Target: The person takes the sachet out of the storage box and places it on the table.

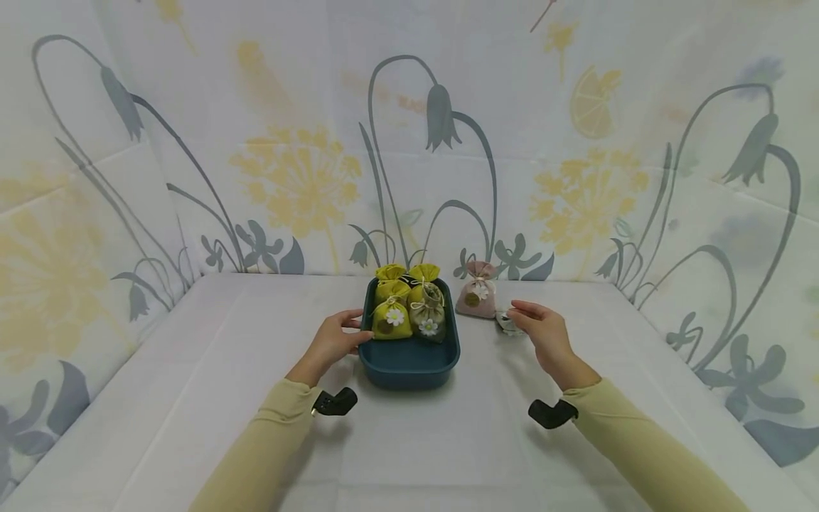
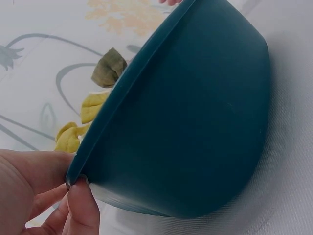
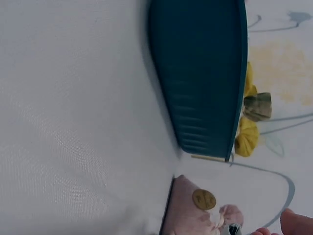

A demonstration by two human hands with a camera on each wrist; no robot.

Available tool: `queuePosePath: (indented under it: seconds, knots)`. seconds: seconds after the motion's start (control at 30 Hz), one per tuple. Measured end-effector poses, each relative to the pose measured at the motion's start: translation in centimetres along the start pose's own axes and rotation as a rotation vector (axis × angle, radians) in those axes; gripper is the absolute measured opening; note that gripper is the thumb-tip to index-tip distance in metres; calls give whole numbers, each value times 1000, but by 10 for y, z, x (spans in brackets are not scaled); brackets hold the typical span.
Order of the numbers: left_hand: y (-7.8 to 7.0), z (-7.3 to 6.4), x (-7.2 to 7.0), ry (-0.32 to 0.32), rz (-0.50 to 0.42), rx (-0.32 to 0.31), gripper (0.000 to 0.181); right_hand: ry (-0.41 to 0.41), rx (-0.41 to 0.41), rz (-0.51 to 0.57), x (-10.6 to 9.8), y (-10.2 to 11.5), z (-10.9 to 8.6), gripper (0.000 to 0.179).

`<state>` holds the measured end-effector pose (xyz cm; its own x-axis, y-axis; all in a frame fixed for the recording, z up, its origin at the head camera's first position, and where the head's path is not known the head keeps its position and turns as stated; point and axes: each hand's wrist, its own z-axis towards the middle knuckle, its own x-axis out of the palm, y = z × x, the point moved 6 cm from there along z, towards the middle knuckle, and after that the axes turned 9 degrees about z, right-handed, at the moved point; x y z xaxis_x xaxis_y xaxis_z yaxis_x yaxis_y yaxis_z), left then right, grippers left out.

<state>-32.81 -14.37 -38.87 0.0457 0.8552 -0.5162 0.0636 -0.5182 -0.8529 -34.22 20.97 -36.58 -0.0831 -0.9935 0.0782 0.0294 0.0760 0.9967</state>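
In the head view, my left hand (image 1: 333, 340) grips the left rim of a deep blue-green plastic basin (image 1: 409, 375). Its thumb and fingers (image 2: 84, 210) pinch that rim in the left wrist view. Inside the basin sit yellow drawstring pouches, one with a white flower (image 1: 392, 320), and an olive-green pouch (image 1: 427, 313). My right hand (image 1: 547, 334) is at the right, its fingertips right by a small grey-white pouch (image 1: 507, 323) and partly covering it. A pink pouch (image 1: 476, 291) stands just left of that one; the right wrist view catches only my right thumb (image 3: 296, 223) and fingertips.
A white cloth (image 1: 441, 448) covers the table. Behind it hangs a pale curtain (image 1: 307, 85) printed with grey and yellow flowers. Black wrist cameras, one on the left (image 1: 335, 402) and one on the right (image 1: 552, 414), jut out below my wrists.
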Motion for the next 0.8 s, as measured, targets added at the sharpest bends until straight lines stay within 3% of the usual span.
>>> queuePosePath:
  seconds: [0.8]
  knots:
    - [0,1,1,7,-5,-5,57,92,23,-52,42,17,13,47]
